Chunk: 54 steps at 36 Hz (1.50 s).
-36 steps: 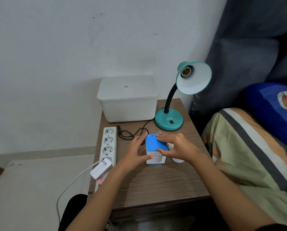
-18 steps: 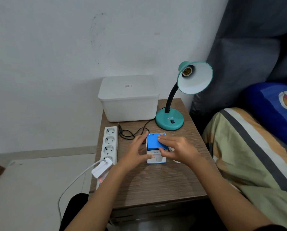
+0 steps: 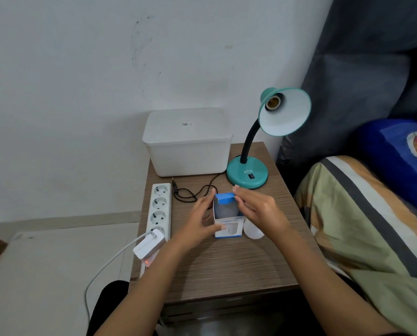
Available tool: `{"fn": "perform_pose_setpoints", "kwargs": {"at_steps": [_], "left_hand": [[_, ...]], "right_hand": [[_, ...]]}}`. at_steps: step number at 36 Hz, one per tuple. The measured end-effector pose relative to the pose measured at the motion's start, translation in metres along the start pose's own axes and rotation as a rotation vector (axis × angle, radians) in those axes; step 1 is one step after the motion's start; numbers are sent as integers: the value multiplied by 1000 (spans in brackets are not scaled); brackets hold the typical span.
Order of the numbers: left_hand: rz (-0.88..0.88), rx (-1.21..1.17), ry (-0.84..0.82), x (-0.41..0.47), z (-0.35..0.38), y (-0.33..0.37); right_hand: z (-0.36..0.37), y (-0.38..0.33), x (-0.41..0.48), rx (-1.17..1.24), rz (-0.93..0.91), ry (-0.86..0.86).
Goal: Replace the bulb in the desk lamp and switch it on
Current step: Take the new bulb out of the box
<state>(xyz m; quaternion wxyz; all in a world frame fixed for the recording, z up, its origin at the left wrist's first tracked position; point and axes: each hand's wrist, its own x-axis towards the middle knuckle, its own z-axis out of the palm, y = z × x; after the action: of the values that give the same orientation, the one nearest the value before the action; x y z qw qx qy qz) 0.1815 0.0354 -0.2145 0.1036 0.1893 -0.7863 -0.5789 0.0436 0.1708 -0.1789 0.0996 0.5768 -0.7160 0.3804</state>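
A teal desk lamp (image 3: 247, 174) stands at the back right of the wooden bedside table (image 3: 217, 263); its socket (image 3: 273, 103) holds no bulb. A small white and blue box (image 3: 228, 226) stands at the table's middle. My left hand (image 3: 200, 221) grips the box's left side. My right hand (image 3: 258, 209) pinches the box's blue top flap (image 3: 224, 198), which is lifted, and something pale shows inside. A white bulb (image 3: 252, 231) lies on the table right of the box, partly hidden under my right hand.
A white lidded bin (image 3: 188, 141) sits at the back left. A white power strip (image 3: 161, 209) runs along the left edge with a white adapter (image 3: 149, 246) plugged in. The lamp's black cord (image 3: 190, 194) loops behind the box. A bed (image 3: 372, 226) lies to the right.
My right hand has pulled the box's blue top flap up and back, so the box now stands open. My left hand has kept its hold on the box's side.
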Motion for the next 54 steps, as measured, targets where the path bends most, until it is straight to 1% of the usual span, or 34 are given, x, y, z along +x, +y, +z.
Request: {"fn": "perform_pose_setpoints", "kwargs": {"at_steps": [4, 8, 11, 15, 18, 22, 26, 27, 28, 31, 33, 38, 42, 47, 54], "left_hand": [[-3, -36, 4, -1, 3, -1], [16, -73, 0, -1, 5, -1], [11, -77, -1, -1, 5, -1], [-9, -60, 5, -1, 4, -1], [-19, -46, 3, -1, 4, -1], [-28, -56, -6, -1, 2, 0], [-33, -58, -12, -2, 2, 0], [-29, -57, -13, -1, 2, 0], [-27, -55, -12, -1, 3, 0], [-32, -61, -5, 1, 3, 0], [-32, -62, -6, 2, 3, -1], [-32, -68, 9, 2, 5, 1], [-28, -44, 9, 3, 4, 1], [-20, -30, 7, 3, 4, 0], [-18, -20, 3, 4, 5, 3]], "right_hand": [[-3, -2, 21, 36, 118, 54], [-1, -1, 38, 106, 290, 136], [3, -1, 48, 140, 371, 159], [7, 1, 58, 223, 533, 177], [11, 4, 61, 232, 605, 204], [11, 1, 52, 231, 645, 262], [5, -4, 30, 196, 558, 304], [2, -6, 25, 200, 532, 273], [1, -8, 22, 204, 508, 202], [-2, -15, 21, 191, 487, -139], [-1, -16, 26, 126, 486, -305], [1, -20, 41, -35, 519, -502], [6, -23, 48, -149, 562, -573], [8, -27, 50, -237, 532, -601], [5, -21, 52, -168, 546, -565]]}}
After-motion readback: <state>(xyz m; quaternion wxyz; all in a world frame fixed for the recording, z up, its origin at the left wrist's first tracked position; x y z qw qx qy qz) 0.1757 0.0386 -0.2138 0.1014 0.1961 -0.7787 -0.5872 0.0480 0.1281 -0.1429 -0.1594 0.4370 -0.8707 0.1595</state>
